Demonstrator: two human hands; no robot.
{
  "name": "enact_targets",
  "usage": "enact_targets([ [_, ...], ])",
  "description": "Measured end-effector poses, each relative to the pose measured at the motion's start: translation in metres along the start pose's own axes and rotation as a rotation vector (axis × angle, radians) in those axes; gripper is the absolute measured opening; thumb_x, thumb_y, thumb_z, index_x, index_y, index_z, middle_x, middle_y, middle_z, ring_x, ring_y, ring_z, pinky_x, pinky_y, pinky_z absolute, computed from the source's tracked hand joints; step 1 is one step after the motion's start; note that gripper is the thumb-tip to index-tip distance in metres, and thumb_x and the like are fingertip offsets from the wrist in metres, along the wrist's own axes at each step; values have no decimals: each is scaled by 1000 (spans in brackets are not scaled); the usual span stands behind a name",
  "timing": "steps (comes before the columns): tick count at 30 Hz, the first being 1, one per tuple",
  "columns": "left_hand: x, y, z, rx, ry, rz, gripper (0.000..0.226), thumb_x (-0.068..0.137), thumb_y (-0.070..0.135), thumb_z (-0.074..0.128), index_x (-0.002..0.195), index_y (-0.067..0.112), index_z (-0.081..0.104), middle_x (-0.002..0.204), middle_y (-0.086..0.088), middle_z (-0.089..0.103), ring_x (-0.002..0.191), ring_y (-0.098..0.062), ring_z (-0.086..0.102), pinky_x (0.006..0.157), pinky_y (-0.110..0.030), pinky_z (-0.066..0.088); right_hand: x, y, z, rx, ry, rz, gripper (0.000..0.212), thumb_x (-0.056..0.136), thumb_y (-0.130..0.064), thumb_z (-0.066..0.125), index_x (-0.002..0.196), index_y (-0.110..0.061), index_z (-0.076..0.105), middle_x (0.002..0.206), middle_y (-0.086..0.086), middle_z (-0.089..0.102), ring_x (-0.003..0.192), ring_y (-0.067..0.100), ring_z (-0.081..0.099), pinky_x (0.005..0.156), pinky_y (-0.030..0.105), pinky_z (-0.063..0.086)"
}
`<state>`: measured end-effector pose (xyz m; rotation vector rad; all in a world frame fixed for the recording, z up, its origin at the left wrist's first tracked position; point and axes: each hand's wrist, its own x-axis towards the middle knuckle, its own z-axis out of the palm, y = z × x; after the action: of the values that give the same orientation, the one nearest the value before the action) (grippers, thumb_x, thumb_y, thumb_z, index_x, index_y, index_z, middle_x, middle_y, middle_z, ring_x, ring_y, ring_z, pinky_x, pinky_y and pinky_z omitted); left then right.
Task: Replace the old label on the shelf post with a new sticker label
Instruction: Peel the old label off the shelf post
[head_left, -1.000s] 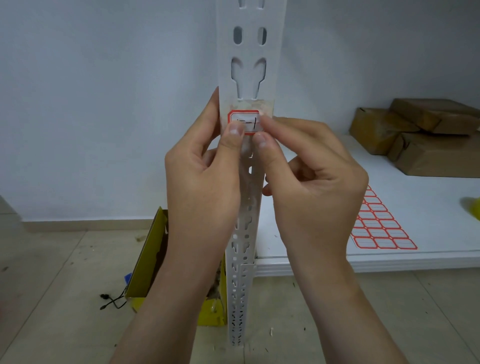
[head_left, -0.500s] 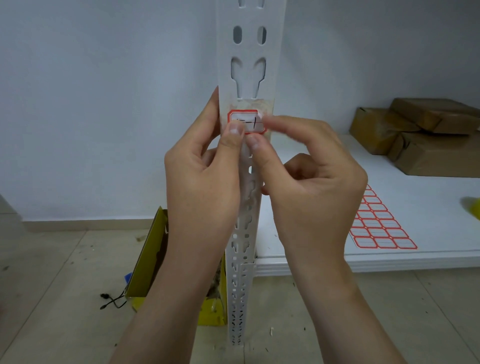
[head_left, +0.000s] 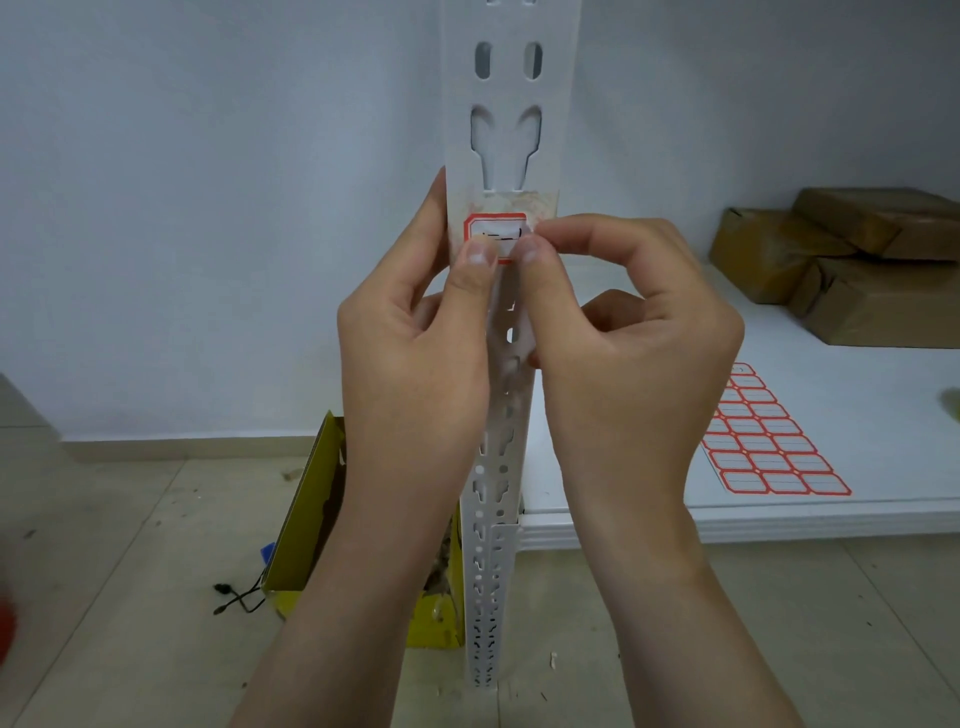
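A white slotted shelf post stands upright in the middle of the view. A red-bordered label with dark handwriting sticks to it, over a patch of yellowish residue. My left hand wraps around the post from the left, its thumb pressed on the label's lower left corner. My right hand pinches the label's right edge between thumb and forefinger. A sheet of blank red-bordered sticker labels lies on the white shelf board to the right.
Brown paper-wrapped packages are stacked at the back right of the shelf. An open yellow box sits on the tiled floor behind my left forearm, with a black cable beside it. A plain wall lies behind.
My right forefinger has slid off the label's face to its right edge, and the right thumb has come up to meet it there. My left hand has stayed in place.
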<state>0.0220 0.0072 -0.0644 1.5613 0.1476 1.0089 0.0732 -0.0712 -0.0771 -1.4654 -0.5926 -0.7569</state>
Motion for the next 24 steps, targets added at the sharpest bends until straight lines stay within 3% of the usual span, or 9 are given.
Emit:
enact_targets([
  [2, 0, 0, 0, -9, -4, -1, 41, 108, 14, 53, 148, 12, 57, 132, 3, 74, 110, 7, 71, 85, -6, 55, 0, -2, 2, -7, 2, 2, 2, 95, -18, 76, 95, -16, 76, 96, -6, 72, 62, 15, 65, 52, 18, 46],
  [8, 2, 0, -1, -24, 5, -3, 40, 107, 12, 54, 147, 10, 58, 131, 0, 75, 110, 2, 73, 88, -14, 60, 3, -2, 4, -43, 25, -29, 5, 94, -19, 75, 90, -15, 76, 97, -4, 67, 59, 14, 58, 50, 22, 45],
  [14, 1, -1, -1, -19, 3, -3, 42, 107, 14, 54, 149, 14, 57, 130, 6, 75, 101, 12, 72, 81, -9, 58, 2, -1, 5, -69, 34, -45, 7, 93, -21, 76, 91, -15, 77, 101, -3, 59, 54, 8, 43, 51, 13, 38],
  [24, 1, -1, -1, -19, -3, 0, 42, 107, 11, 54, 149, 12, 56, 129, 6, 75, 100, 14, 72, 80, -5, 55, 3, -2, 4, -85, 24, -42, 7, 92, -22, 77, 90, -15, 77, 94, -1, 57, 65, 5, 45, 58, 8, 39],
])
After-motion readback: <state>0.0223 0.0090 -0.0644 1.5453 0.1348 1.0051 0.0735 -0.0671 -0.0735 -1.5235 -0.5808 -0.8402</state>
